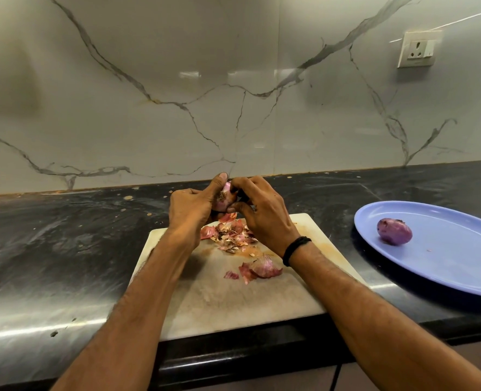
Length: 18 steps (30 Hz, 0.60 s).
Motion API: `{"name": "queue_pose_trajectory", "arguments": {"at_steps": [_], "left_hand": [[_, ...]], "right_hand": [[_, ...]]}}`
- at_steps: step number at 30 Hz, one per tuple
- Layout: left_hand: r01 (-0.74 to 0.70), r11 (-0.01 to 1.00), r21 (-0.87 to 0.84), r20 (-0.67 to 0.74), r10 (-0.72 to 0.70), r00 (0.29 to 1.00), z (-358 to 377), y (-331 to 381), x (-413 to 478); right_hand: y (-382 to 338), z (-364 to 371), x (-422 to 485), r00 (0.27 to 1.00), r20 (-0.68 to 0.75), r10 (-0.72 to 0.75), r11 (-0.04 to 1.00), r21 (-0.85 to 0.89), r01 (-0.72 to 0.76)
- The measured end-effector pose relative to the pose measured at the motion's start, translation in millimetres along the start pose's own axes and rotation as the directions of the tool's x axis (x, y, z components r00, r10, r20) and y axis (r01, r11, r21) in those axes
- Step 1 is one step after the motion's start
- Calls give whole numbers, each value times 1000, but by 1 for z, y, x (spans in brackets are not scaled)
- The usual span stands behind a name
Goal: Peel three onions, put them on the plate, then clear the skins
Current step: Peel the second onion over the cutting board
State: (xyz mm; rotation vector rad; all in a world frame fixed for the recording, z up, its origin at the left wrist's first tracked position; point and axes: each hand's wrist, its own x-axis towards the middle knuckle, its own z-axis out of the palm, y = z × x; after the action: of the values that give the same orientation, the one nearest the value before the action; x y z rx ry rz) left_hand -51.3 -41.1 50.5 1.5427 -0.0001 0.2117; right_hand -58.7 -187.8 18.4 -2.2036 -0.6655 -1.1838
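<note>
A pinkish onion (224, 199) is held above the far edge of the white cutting board (228, 294). My left hand (191, 207) wraps around it from the left, and my right hand (262, 213) pinches it from the right. Much of the onion is hidden by my fingers. A pile of dry onion skins (231, 232) lies on the board under my hands, and larger purple skins (259, 268) lie nearer to me. One peeled purple onion (394, 231) rests on the blue plate (445, 266) at the right.
The board sits on a dark stone counter (64, 244), overhanging its front edge slightly. A marble-patterned wall (205, 94) rises behind, with a white power socket (418, 49) at the upper right. The plate runs off the frame's right side.
</note>
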Motion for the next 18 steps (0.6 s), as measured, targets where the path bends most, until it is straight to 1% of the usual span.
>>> {"name": "queue_pose_trajectory", "arguments": {"at_steps": [4,8,13,18], "left_hand": [[5,999,32,-9,-4,1000,-1,-3,2],[45,997,-64,-10,-45,999,0,0,3],[21,997,-78,-50,-25,998,0,1,4],[2,999,-46,-31,-3,1000,1,2,2]], "right_hand": [[1,-1,0,999,33,8,1000,-12,-8],[-2,0,-2,999,24,-23,999,-29,24],[-8,2,1,997,-58,41,999,37,-39],[-8,-1,5,987,-146,65,997,61,-57]]}}
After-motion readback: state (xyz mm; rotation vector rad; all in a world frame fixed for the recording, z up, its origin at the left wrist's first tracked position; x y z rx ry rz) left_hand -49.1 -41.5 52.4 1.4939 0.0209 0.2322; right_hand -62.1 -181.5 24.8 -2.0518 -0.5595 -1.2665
